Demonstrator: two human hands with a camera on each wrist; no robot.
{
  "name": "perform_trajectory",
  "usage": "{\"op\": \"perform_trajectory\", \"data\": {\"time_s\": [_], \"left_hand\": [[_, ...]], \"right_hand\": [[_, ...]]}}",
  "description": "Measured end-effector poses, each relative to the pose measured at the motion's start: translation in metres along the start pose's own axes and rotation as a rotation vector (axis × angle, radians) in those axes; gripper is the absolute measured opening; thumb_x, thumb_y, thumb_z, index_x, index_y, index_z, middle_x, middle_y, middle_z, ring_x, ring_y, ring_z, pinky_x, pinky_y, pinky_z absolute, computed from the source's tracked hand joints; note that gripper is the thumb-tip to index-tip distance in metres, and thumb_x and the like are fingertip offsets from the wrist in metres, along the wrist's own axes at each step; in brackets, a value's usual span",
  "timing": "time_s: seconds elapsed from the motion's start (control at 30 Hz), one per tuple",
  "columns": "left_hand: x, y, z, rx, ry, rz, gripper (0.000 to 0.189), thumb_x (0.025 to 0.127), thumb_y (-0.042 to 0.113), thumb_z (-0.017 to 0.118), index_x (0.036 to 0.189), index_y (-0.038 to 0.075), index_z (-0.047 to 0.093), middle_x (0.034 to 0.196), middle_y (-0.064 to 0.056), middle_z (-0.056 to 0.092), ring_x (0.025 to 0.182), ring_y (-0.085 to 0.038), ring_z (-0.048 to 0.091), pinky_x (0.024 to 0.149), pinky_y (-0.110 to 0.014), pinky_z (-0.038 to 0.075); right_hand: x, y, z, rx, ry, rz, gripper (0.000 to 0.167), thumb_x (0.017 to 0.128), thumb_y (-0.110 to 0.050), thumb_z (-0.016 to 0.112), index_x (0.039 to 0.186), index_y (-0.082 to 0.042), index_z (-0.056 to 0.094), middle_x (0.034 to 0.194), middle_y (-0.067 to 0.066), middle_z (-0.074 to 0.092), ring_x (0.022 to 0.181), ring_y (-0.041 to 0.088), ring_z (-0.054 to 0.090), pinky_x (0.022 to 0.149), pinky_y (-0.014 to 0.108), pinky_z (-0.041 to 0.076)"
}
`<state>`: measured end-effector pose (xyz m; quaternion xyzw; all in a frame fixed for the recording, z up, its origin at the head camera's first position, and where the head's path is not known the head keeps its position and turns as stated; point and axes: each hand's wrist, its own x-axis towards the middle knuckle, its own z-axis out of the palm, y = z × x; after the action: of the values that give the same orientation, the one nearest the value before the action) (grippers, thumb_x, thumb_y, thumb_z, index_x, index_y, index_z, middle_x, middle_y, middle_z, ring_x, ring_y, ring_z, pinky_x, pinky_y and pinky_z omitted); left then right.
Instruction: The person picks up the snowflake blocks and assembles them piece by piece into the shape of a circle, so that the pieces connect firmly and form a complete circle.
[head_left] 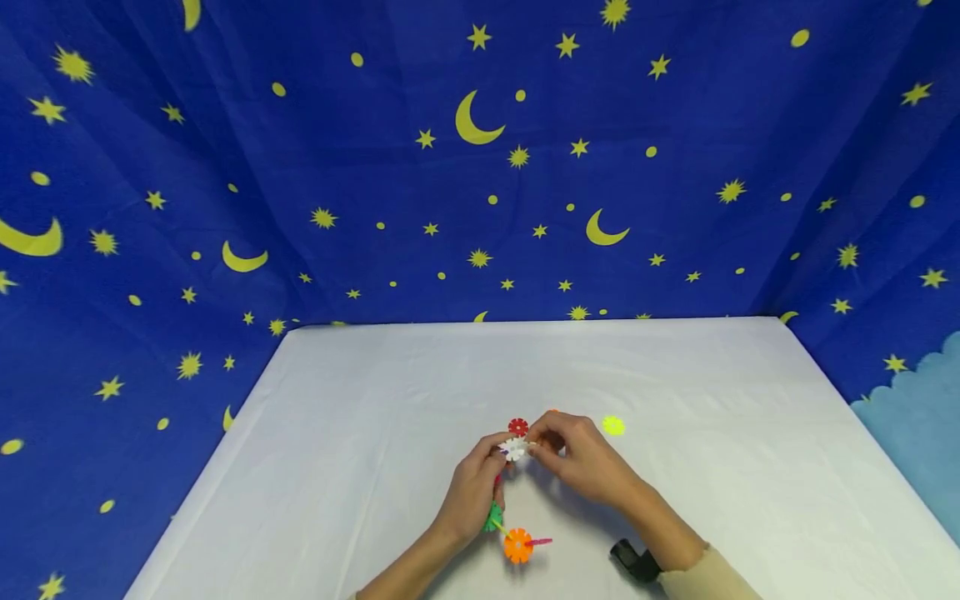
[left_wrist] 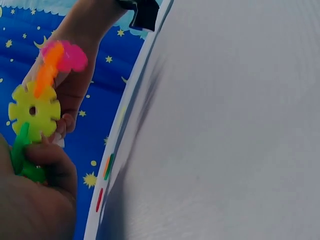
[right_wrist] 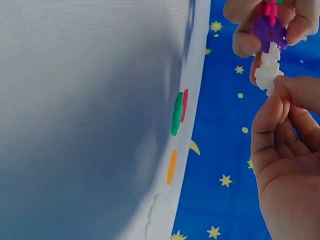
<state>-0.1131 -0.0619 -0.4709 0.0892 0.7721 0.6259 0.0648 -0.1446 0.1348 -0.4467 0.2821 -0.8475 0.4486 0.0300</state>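
Note:
My left hand (head_left: 474,487) grips a chain of notched plastic discs slotted together edge to edge. Below that hand hang a green disc (head_left: 492,518), a yellow disc (left_wrist: 44,110), an orange disc (head_left: 518,546) and a pink disc (head_left: 540,542) at the end. Near the left fingertips is a purple disc (right_wrist: 265,32), joined to a white disc (right_wrist: 267,75). Thumb and fingertip of my right hand (head_left: 588,458) pinch the white disc's free edge. Part of the chain is hidden inside the left hand.
Loose discs lie on the white table (head_left: 360,417) beyond the hands: a red disc (head_left: 517,427), a yellow disc (head_left: 613,426), a green disc (right_wrist: 177,114) and an orange disc (right_wrist: 171,167). A black device (head_left: 636,561) sits at the right wrist. Blue star-patterned cloth (head_left: 405,192) surrounds the table.

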Motion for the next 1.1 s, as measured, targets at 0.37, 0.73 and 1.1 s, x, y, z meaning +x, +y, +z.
{"op": "perform_trajectory", "data": {"time_s": [0.37, 0.73, 1.1], "left_hand": [[-0.002, -0.008, 0.004, -0.048, 0.014, -0.091, 0.033, 0.101, 0.023, 0.050, 0.129, 0.008, 0.057, 0.054, -0.012, 0.056, 0.040, -0.016, 0.052, 0.037, -0.025, 0.045], [0.000, -0.010, 0.002, -0.071, 0.009, -0.054, 0.032, 0.099, 0.024, 0.053, 0.126, 0.009, 0.061, 0.057, -0.013, 0.058, 0.038, -0.014, 0.053, 0.036, -0.024, 0.044], [-0.001, 0.003, -0.003, -0.079, 0.007, -0.056, 0.026, 0.099, 0.017, 0.053, 0.119, 0.003, 0.061, 0.091, -0.020, 0.059, 0.041, -0.021, 0.055, 0.039, -0.027, 0.047]], "right_hand": [[0.001, 0.005, 0.000, 0.022, -0.114, 0.049, 0.014, 0.087, -0.011, 0.072, 0.092, -0.023, 0.066, 0.083, -0.013, 0.060, 0.071, 0.009, 0.055, 0.063, 0.025, 0.050], [0.009, 0.016, -0.018, 0.088, -0.179, 0.108, 0.008, 0.092, -0.016, 0.066, 0.098, -0.012, 0.068, 0.087, -0.009, 0.064, 0.074, 0.013, 0.059, 0.065, 0.029, 0.052], [0.014, 0.037, -0.017, 0.046, -0.185, 0.116, 0.013, 0.091, -0.013, 0.067, 0.103, -0.009, 0.068, 0.090, -0.007, 0.063, 0.079, 0.014, 0.058, 0.068, 0.029, 0.052]]}}
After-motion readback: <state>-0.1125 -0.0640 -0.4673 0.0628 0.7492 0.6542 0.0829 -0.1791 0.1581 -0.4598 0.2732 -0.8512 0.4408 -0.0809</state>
